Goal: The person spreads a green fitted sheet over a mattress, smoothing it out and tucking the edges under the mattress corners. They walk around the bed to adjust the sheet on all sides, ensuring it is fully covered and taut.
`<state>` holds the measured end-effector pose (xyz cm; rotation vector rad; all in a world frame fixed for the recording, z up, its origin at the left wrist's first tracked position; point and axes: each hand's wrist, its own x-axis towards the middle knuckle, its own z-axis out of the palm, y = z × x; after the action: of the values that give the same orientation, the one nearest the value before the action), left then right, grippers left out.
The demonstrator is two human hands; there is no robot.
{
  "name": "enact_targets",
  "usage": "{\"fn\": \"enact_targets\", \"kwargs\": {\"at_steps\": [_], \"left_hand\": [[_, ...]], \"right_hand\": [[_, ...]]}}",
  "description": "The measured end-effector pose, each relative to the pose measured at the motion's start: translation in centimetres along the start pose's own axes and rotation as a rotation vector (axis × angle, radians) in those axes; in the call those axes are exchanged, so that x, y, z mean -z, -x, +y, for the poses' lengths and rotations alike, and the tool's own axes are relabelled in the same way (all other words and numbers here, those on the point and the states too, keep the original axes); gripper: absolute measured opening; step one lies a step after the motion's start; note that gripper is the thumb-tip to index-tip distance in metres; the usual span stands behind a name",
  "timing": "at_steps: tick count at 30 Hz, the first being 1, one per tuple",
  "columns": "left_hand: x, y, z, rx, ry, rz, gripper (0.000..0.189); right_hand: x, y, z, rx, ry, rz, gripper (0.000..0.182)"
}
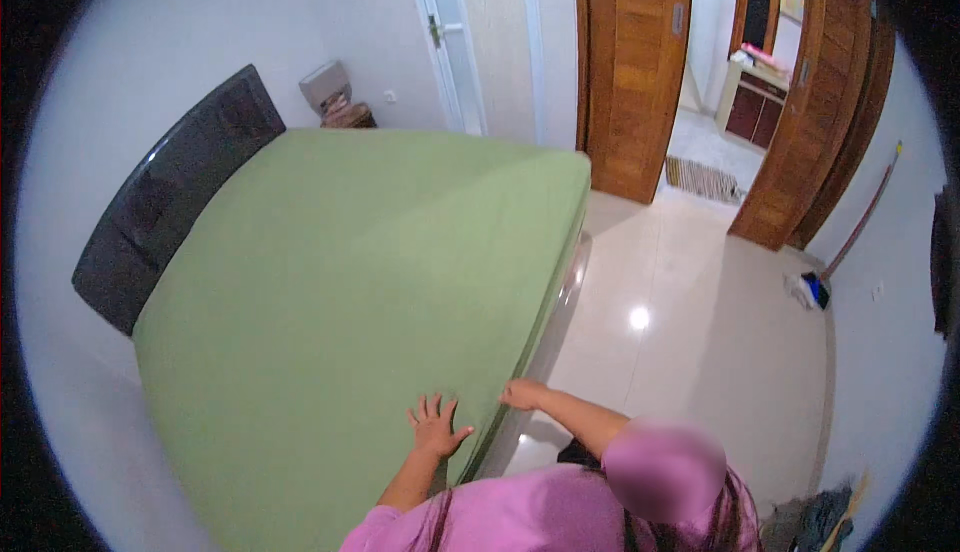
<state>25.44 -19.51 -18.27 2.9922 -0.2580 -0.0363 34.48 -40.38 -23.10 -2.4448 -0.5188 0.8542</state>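
Note:
A green fitted sheet (337, 267) covers the mattress of a large bed in front of me, nearly smooth over the top. My left hand (435, 430) lies on the sheet near the bed's right edge, palm down with the fingers spread. Just to its right, my right hand (523, 394) is curled closed at the edge of the mattress, on the border of the sheet. The fingertips of that hand are hidden.
A dark padded headboard (180, 192) stands against the left wall. Beyond the bed are wooden doors (637, 72), a striped mat (701, 178) and a cabinet (754, 106). A long-handled broom (862, 211) leans on the right wall. Glossy tile floor (637, 357) runs beside the bed.

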Motion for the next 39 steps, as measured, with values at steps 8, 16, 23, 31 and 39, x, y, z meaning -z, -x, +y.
{"fn": "enact_targets", "kwargs": {"at_steps": [8,16,23,31,39], "left_hand": [[-6.4,-6.3,-0.9,0.105,0.177,-0.132,0.020],[-4.8,-10.8,3.1,0.488,0.179,0.323,0.024],[-3.8,-15.8,-1.8,0.595,0.335,-0.366,0.024],[-2.8,-36.9,6.1,-0.257,0.557,-0.675,0.019],[-3.0,-60.9,11.0,0.496,0.310,0.172,0.034]], "right_hand": [[13.8,2.2,17.0,-0.023,0.010,0.181,0.031],[24.2,-5.9,19.6,0.090,0.111,0.191,0.027],[33.0,-11.2,20.6,0.199,0.097,0.062,0.028],[45.5,-15.0,27.9,0.118,0.269,0.085,0.023],[52.6,-19.3,31.1,0.096,0.209,0.035,0.023]]}}
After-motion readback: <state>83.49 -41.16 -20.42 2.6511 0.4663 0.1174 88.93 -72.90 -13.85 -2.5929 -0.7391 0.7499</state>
